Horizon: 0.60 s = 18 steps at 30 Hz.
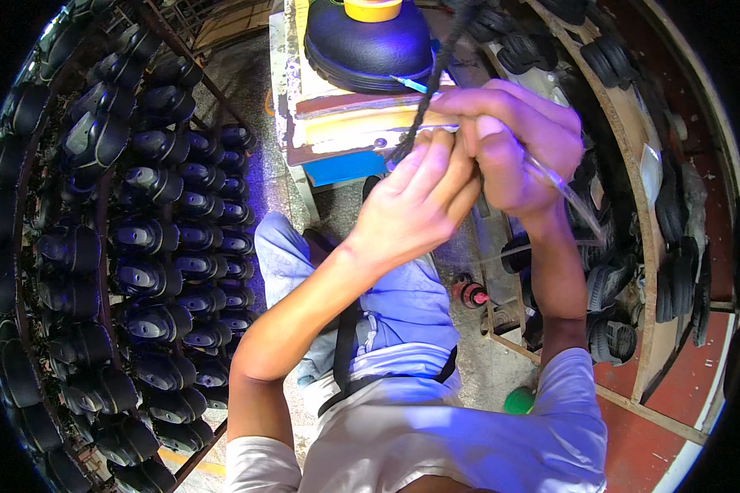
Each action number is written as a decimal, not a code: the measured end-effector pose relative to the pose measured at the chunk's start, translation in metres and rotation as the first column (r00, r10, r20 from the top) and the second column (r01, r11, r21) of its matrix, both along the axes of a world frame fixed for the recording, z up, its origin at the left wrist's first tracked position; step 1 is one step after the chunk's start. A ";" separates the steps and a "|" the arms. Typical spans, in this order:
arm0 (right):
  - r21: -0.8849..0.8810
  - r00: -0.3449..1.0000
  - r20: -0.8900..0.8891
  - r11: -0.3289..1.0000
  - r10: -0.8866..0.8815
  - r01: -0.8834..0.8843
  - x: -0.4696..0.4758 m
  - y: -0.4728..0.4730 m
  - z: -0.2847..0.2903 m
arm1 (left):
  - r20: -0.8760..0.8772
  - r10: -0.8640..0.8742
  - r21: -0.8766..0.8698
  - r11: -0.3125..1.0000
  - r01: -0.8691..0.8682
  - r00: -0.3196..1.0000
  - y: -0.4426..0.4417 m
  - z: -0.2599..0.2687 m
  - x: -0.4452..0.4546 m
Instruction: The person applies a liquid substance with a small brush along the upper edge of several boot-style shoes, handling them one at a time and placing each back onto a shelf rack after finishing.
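My left hand (416,194) is in front of the workbench, its fingers bent inward against the fingers of my right hand (521,145). What lies between its fingertips is hidden. My right hand is closed around a thin clear rod (570,197), which sticks out behind it and is blurred. A slim light-blue tip (412,84) shows beyond the right fingertips; whether it belongs to the rod I cannot tell. A dark braided cord (428,101) runs down from above to the left fingertips. Just past the hands, a rounded black shoe toe with a ridged sole (370,46) rests on the bench.
On the shoe stands a yellow tub (373,9). The workbench (345,120) has a layered, stained edge. Racks of black shoes (145,237) fill the left side. Shelves with black soles (610,339) curve along the right. A red-capped bottle (470,294) and a green container (519,400) are low at right.
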State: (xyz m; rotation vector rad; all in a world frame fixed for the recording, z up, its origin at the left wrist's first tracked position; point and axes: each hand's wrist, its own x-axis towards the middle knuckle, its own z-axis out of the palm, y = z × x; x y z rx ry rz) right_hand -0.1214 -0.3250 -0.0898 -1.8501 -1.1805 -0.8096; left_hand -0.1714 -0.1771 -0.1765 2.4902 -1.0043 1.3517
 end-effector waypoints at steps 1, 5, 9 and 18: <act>-0.015 1.000 0.015 1.000 -0.001 0.001 -0.001 0.003 0.000 | -0.008 -0.022 -0.043 0.999 0.022 1.000 0.006 0.000 0.000; -0.036 0.999 0.045 0.999 0.014 -0.012 -0.002 0.018 -0.001 | 0.071 -0.007 -0.183 0.983 0.020 0.997 0.035 0.000 -0.001; 0.030 0.999 0.028 0.999 0.042 -0.043 0.010 0.044 -0.013 | 0.003 0.003 -0.301 0.953 -0.002 1.000 0.075 -0.001 -0.006; 0.151 0.996 0.093 0.988 0.016 -0.030 0.072 0.095 -0.047 | -0.035 0.146 -0.611 0.779 -0.137 0.989 0.153 -0.002 0.025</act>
